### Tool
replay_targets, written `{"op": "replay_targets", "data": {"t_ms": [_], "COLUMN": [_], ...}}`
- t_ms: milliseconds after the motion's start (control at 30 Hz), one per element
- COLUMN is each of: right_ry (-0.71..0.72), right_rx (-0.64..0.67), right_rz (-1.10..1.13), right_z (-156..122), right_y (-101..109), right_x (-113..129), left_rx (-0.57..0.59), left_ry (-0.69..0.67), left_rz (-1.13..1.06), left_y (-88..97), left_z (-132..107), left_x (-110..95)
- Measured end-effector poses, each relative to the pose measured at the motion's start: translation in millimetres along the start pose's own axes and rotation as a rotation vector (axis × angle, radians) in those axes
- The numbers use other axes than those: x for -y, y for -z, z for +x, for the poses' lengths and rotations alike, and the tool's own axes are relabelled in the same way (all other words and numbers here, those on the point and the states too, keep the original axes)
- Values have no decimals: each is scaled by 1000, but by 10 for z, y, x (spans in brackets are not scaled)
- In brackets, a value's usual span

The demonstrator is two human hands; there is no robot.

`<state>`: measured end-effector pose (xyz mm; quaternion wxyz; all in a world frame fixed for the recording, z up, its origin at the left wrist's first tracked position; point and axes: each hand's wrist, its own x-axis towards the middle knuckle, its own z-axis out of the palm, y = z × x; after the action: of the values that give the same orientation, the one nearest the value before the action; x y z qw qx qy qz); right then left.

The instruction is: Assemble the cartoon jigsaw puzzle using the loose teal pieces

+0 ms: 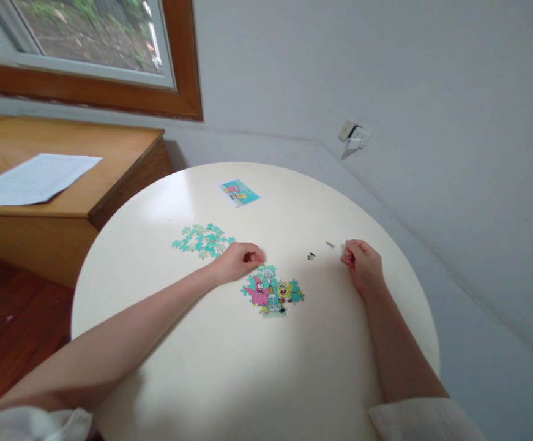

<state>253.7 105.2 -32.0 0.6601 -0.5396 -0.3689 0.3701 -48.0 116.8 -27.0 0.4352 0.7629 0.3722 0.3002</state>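
Observation:
A partly joined jigsaw puzzle [273, 291] with a pink starfish, a pale blue-green figure and a yellow sponge figure lies mid-table. My left hand [238, 262] is closed in a pinch at its upper edge; whatever is between those fingers is too small to make out. Over on the right, my right hand [363, 264] has thumb and fingers pinched together on a small pale puzzle piece [342, 247], low over the tabletop. Two loose pieces lie to its left, a dark one [311, 256] and a lighter one [330, 244]. Behind my left hand spreads a pile of turquoise puzzle pieces [202, 239].
On the round white table [229, 380], a picture card [238, 192] with the same cartoon figures lies near the far edge. A wooden desk [123, 153] with paper sheets [41, 177] stands at left, below a window. The wall behind carries a socket with a plug [355, 136].

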Motion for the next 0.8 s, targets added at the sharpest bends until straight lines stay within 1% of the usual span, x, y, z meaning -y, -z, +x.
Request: {"op": "replay_targets", "data": {"t_ms": [267, 467, 667, 800], "right_ry": [-5, -1, 0, -3], "right_rx": [-8, 0, -2, -9], "right_rz": [8, 4, 6, 10], "right_z": [-11, 2, 1, -2], "right_y": [-9, 6, 11, 7], "right_x": [9, -3, -10, -4], "left_rx": [8, 47, 82, 88], "left_ry": [-8, -12, -48, -128], "left_rz": [-6, -36, 26, 124], "left_y": [15, 36, 65, 80], "left_z": [4, 0, 3, 3], "left_x": [23, 33, 29, -2]}}
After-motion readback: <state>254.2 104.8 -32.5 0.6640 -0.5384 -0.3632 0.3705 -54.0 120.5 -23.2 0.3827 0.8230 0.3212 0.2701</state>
